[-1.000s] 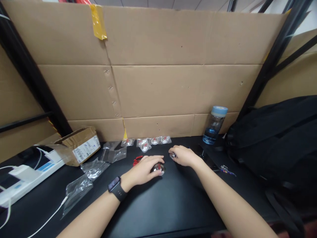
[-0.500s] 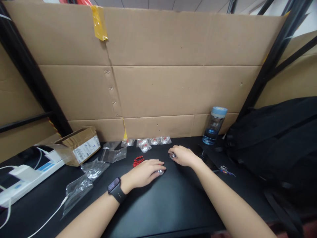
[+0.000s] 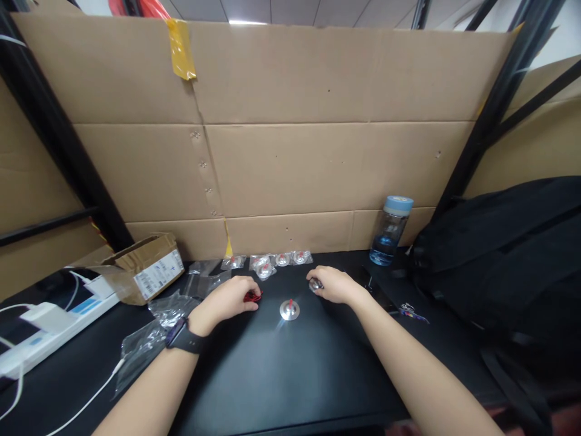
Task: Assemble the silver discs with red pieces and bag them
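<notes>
My left hand (image 3: 230, 298) is at the small bundle of red cord (image 3: 253, 296), its fingers curled over the strands and its thumb at the near side; the palm hides part of the bundle. To the right of it, a round silver metal disc (image 3: 289, 311) with a red peg standing at its centre rests by itself on the black table. My right hand (image 3: 334, 284) is closed with its fingertips around a second small shiny metal disc (image 3: 315, 284), low at the tabletop. Most of that disc is covered by the fingers.
Several similar discs in clear bags (image 3: 264, 266) line the cardboard wall (image 3: 281, 169). Torn plastic bags (image 3: 170, 307), an open carton (image 3: 157, 266) and a power strip (image 3: 59, 330) lie left. A water bottle (image 3: 390, 233), a dark phone (image 3: 381, 293), keys (image 3: 411, 312) and a black backpack (image 3: 508, 266) sit right.
My left hand has let go of the metal disc, leaving it uncovered on the table, and has moved left to the red cord. My right hand stays on its disc.
</notes>
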`<action>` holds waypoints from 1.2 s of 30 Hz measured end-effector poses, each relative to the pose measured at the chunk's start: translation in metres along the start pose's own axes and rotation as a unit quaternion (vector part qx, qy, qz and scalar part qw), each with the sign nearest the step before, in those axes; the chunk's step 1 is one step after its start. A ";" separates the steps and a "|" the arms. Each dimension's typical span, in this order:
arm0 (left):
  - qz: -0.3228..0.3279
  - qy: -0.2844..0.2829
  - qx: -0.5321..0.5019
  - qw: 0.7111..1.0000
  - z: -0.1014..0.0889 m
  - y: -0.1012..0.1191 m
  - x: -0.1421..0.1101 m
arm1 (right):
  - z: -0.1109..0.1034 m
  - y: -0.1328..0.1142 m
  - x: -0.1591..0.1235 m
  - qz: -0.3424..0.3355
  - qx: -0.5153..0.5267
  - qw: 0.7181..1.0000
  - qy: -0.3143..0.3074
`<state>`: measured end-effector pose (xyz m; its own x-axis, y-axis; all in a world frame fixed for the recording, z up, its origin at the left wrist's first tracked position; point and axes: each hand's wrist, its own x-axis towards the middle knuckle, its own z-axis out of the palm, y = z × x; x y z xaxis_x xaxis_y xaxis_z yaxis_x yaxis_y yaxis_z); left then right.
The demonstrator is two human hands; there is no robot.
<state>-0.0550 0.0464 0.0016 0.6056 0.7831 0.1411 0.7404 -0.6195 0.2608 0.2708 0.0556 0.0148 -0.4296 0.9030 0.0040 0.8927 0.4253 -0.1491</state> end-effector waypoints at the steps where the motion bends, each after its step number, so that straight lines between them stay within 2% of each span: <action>1: 0.002 0.001 -0.005 1.000 0.001 0.000 0.001 | 0.000 0.001 0.000 -0.001 0.000 1.000 0.000; 12: 0.005 0.028 0.018 0.999 0.013 0.012 0.006 | 0.001 0.002 -0.001 -0.002 0.003 1.000 0.006; 21: -0.003 0.093 -0.016 0.996 0.008 0.022 0.006 | -0.002 0.001 -0.003 -0.008 0.002 1.000 0.008; 28: 0.050 0.111 -0.058 0.991 0.004 0.033 0.007 | -0.003 -0.002 -0.004 -0.017 -0.008 1.000 0.021; 36: 0.060 0.118 -0.072 0.989 0.006 0.033 0.007 | -0.001 0.004 -0.001 -0.022 0.031 0.998 0.052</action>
<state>-0.0249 0.0308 0.0057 0.5898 0.7053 0.3933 0.6076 -0.7084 0.3591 0.2752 0.0564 0.0153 -0.4481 0.8866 0.1147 0.8619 0.4625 -0.2080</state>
